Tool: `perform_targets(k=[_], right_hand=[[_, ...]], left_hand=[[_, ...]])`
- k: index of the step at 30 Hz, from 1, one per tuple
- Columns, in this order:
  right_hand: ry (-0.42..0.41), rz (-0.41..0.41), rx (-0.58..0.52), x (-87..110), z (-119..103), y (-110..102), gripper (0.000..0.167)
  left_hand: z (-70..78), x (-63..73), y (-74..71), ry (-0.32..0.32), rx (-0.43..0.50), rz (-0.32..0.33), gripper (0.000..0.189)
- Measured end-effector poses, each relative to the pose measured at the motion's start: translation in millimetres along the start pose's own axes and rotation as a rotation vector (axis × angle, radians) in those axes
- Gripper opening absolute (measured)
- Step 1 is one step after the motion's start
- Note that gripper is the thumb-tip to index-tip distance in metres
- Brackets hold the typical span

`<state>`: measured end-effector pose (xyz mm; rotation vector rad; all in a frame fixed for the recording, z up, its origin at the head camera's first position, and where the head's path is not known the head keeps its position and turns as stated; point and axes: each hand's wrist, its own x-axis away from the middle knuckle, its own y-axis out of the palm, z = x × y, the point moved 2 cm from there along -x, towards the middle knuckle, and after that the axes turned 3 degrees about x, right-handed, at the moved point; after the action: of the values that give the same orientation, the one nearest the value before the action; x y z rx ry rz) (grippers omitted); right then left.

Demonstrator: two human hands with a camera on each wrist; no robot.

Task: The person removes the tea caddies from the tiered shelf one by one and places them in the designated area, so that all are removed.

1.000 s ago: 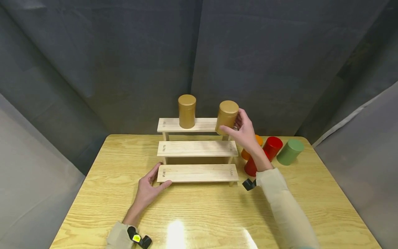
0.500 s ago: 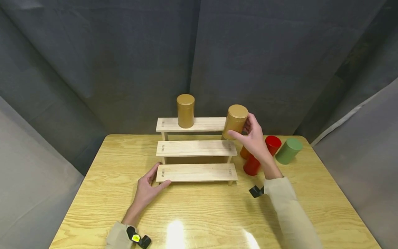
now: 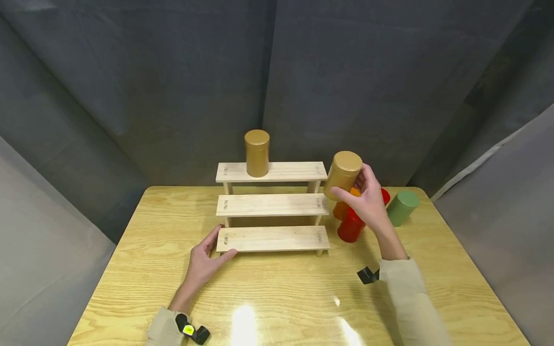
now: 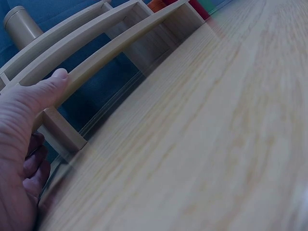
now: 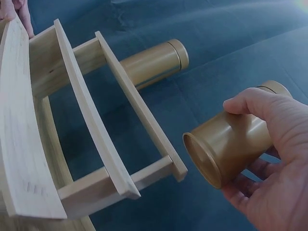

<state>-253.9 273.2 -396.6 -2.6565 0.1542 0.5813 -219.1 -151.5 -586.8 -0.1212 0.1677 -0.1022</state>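
My right hand (image 3: pixel 367 202) grips a gold canister (image 3: pixel 342 176) off the right end of the wooden tiered shelf (image 3: pixel 271 238). The canister tilts slightly and hangs in the air; in the right wrist view, its base is apart from the boards, with thumb and fingers round its side. A second gold canister (image 3: pixel 257 153) stands upright on the top board, left of its middle. My left hand (image 3: pixel 202 263) holds the left end of the lowest board, with the thumb (image 4: pixel 50 87) along the front edge and the other fingers curled at the end, partly hidden.
Right of the shelf on the table (image 3: pixel 433 288) are an orange canister (image 3: pixel 341 209), a red canister (image 3: pixel 350 228), another red one (image 3: pixel 385 196) mostly hidden behind my right hand, and a green canister (image 3: pixel 403 208). A dark curtain (image 3: pixel 195 96) hangs behind the table.
My right hand has carried the gold canister rightward and nearer to me, from over the top board's right end to beside the shelf. My left hand stays at the lowest board.
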Motion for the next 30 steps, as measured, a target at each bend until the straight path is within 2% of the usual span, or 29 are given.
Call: perform_targets(k=[12, 19, 30], right_hand=[[0.002, 0.07, -0.001, 20.6, 12, -29, 0.071], [0.047, 0.099, -0.01, 31.7, 19, -46, 0.068], [0.086, 0.174, 0.098, 44.1, 32, -67, 0.07]], left_hand=[[3.0, 0.0, 0.4, 0.006, 0.019, -0.003, 0.085], [3.8, -0.1, 0.2, 0.003, 0.012, 0.0, 0.084], [3.7, 0.5, -0.8, -0.004, -0.009, -0.016, 0.085]])
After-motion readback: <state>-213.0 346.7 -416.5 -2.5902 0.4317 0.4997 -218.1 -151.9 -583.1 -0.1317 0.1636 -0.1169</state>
